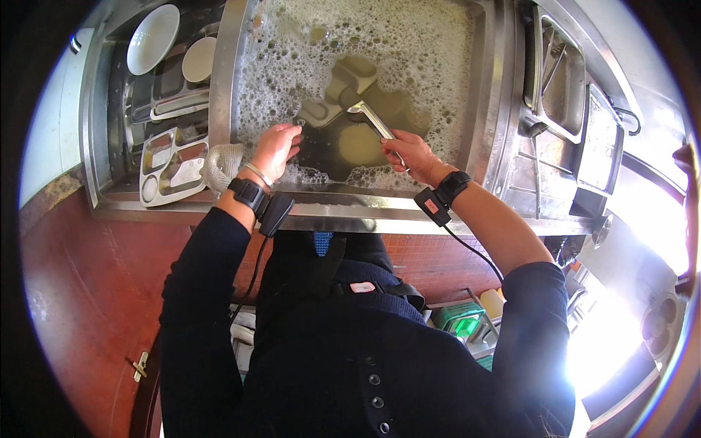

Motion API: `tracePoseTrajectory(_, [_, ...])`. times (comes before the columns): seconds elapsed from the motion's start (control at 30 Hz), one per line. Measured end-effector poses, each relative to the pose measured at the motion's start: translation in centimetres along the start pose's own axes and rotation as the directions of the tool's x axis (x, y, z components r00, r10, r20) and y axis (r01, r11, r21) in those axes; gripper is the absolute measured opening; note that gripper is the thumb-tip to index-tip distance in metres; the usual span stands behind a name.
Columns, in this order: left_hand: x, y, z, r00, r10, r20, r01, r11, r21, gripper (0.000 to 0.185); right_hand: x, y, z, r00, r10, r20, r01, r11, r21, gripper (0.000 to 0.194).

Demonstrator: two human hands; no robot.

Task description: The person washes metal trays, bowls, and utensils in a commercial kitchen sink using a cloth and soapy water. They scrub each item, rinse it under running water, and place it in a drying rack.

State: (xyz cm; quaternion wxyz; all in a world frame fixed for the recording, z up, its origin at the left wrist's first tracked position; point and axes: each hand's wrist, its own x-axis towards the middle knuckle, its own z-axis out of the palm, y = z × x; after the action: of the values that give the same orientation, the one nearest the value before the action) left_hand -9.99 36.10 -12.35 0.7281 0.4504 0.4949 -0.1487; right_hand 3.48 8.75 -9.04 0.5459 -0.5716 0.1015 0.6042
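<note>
My right hand (412,156) grips the handle of a metal ladle (378,120); its head dips into murky, foamy water in a steel sink (495,109). My left hand (276,150) is held over the sink's near left part, fingers loosely curled apart, with nothing seen in it. Under the water between and beyond my hands lies a metal compartment tray (317,109). A pale round thing (358,143) lies submerged near the ladle; its kind cannot be told. By my left wrist a mesh cloth (223,161) hangs over the sink's divider.
At left, a basin holds a white oval dish (153,39), a small round bowl (199,60) and compartment trays (172,169). At right are a deep steel pan (564,82) with utensils, a flat tray (601,139) and a long-handled ladle (536,164). The sink's front edge (350,224) runs before me.
</note>
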Motion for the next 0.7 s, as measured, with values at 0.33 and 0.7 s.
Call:
tracePoseTrajectory(0.33, [3.6,0.8,2.3,0.993,-0.029,-0.116,0.022,0.998,-0.055,0.02,-1.4,-2.3,0.0,1.0,0.006,0.025,-0.006,1.0,0.004,0.015])
tracePoseTrajectory(0.7, [6.7,-0.1,1.4,0.996,-0.09,0.017,0.091,0.97,-0.226,0.017,-2.0,-3.4,-0.4,0.998,-0.015,0.055,0.014,1.0,0.009,0.02])
